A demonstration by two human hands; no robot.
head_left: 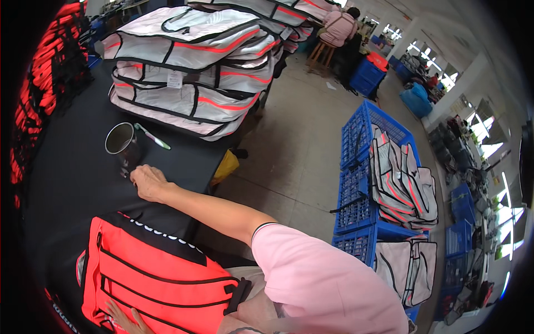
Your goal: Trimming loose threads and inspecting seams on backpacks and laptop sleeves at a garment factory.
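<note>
An orange-red vest (156, 273) with black trim lies flat on the black table (67, 189) right in front of me. My left hand (121, 320) rests on its lower edge, fingers spread and holding nothing. My right hand (147, 181) reaches across the table in a pink sleeve. Its fingers are curled down onto the tabletop, right beside a metal cup (121, 145). Nothing shows in that hand. A green and white pen (153, 137) lies just beyond the cup.
A tall stack of grey vests (194, 67) with red stripes fills the table's far end. Orange vests (47, 72) are piled at left. Blue crates (359, 167) holding grey vests (403, 183) stand on the floor at right. A person (339, 25) in pink sits on a stool far back.
</note>
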